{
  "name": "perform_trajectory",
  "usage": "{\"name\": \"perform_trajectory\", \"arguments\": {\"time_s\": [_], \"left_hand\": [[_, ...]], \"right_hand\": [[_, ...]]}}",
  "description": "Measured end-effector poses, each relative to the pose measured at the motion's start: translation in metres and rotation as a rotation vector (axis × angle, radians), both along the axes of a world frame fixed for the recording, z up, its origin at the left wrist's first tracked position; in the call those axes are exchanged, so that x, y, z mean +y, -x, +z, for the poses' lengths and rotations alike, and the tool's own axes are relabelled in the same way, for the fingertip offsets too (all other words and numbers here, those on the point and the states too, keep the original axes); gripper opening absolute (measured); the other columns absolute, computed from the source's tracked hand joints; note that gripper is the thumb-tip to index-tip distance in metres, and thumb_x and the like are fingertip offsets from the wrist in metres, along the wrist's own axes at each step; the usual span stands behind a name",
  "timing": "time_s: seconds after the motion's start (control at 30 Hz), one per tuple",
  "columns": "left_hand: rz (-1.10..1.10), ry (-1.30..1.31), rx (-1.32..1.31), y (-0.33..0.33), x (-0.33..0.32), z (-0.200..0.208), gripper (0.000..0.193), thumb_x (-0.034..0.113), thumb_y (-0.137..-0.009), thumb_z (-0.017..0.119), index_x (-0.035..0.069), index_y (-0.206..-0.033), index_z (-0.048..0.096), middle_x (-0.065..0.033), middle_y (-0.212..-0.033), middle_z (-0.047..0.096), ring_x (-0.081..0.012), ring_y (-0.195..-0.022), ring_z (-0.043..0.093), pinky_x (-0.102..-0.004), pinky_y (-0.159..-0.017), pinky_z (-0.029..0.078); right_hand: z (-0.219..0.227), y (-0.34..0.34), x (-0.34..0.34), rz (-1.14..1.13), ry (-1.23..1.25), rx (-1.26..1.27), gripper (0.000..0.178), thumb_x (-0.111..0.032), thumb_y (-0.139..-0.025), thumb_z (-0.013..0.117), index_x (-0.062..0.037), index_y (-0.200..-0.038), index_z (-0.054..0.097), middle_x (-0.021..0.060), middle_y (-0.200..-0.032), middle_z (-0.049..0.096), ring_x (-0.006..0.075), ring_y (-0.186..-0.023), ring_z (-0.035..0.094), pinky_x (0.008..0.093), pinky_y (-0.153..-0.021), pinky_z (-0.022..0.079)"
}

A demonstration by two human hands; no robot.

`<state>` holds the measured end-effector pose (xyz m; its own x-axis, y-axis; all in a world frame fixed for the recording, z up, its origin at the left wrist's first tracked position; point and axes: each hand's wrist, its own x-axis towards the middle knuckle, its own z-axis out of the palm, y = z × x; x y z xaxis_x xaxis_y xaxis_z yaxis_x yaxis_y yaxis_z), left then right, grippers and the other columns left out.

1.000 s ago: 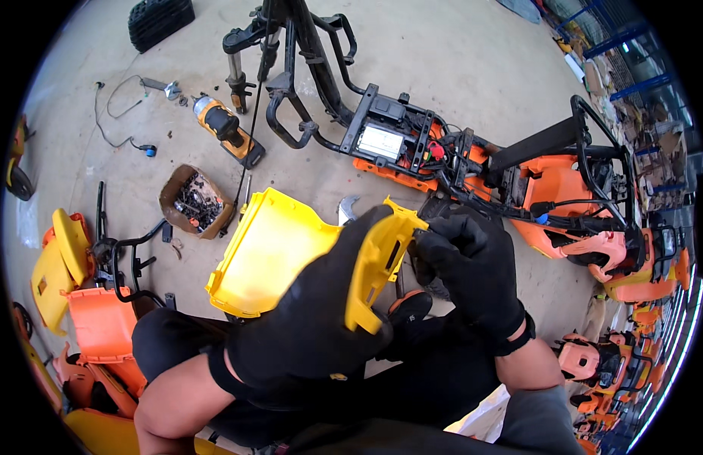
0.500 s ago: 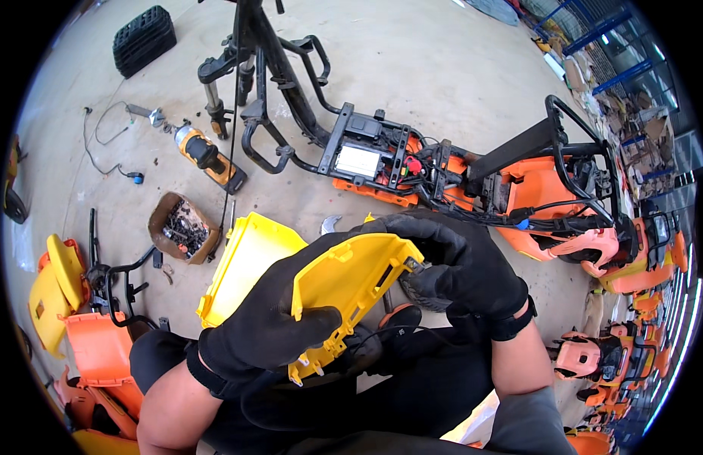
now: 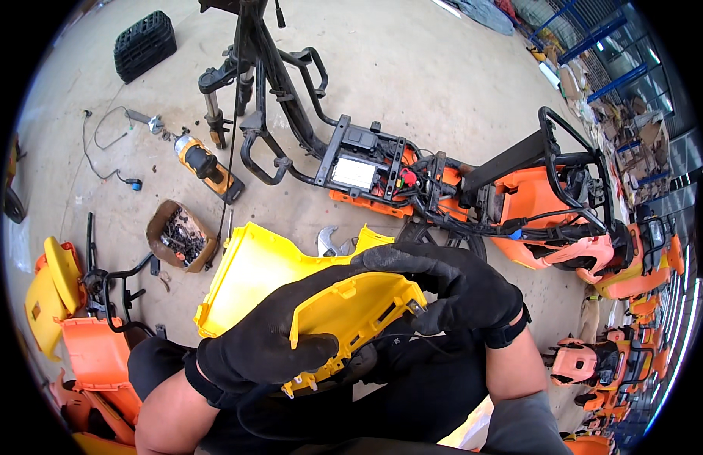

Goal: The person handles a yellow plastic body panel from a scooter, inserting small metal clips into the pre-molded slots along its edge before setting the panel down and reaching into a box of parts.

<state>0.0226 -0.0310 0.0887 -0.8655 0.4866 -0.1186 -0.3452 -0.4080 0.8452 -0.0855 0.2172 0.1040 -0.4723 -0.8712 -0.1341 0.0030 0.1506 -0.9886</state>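
Note:
A curved yellow plastic panel (image 3: 351, 307) with tabs and slots along its edge is held over my lap. My left hand (image 3: 264, 334), in a black glove, grips its left side, thumb on the inner face. My right hand (image 3: 461, 280), also gloved, is closed around the right end, with fingers over the top. By the right fingertips, a small metal clip (image 3: 417, 306) sits at the panel's corner. Behind my left hand shows a larger yellow plastic section (image 3: 249, 265); whether it joins the held panel is hidden.
Ahead stands a stripped scooter frame (image 3: 291, 114) with orange body parts. An orange-black power tool (image 3: 207, 167), a cardboard box (image 3: 183, 235) of small hardware and a loose cable (image 3: 109, 167) lie on the floor. Yellow covers (image 3: 52, 296) lie left; several orange scooters (image 3: 583, 356) line the right.
The panel has tipped, so less of its inner face shows. My right hand has rotated slightly around its end. The larger yellow section behind shows more.

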Motion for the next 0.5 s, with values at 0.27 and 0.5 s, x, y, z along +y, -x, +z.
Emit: {"name": "perform_trajectory", "arguments": {"time_s": [0.27, 0.5], "left_hand": [[0.005, -0.078, -0.008, -0.001, 0.003, -0.008, 0.072, 0.011, -0.083, 0.061, -0.001, -0.149, 0.036, -0.0163, -0.144, 0.049, -0.0259, -0.131, 0.050, -0.0383, -0.110, 0.038], [-0.016, -0.059, 0.005, -0.001, 0.003, -0.008, 0.075, 0.011, -0.081, 0.062, 0.000, -0.149, 0.035, -0.0161, -0.145, 0.048, -0.0259, -0.133, 0.048, -0.0393, -0.110, 0.038]], "right_hand": [[0.009, -0.004, -0.002, -0.026, 0.060, -0.023, 0.075, -0.026, -0.071, 0.087, 0.0001, -0.135, 0.058, 0.0125, -0.137, 0.059, 0.0274, -0.131, 0.051, 0.0413, -0.111, 0.038], [0.012, -0.001, 0.005, 0.056, 0.033, 0.105, 0.068, -0.026, -0.079, 0.080, -0.0052, -0.139, 0.055, 0.0111, -0.140, 0.058, 0.0249, -0.131, 0.053, 0.0361, -0.110, 0.040]]}}
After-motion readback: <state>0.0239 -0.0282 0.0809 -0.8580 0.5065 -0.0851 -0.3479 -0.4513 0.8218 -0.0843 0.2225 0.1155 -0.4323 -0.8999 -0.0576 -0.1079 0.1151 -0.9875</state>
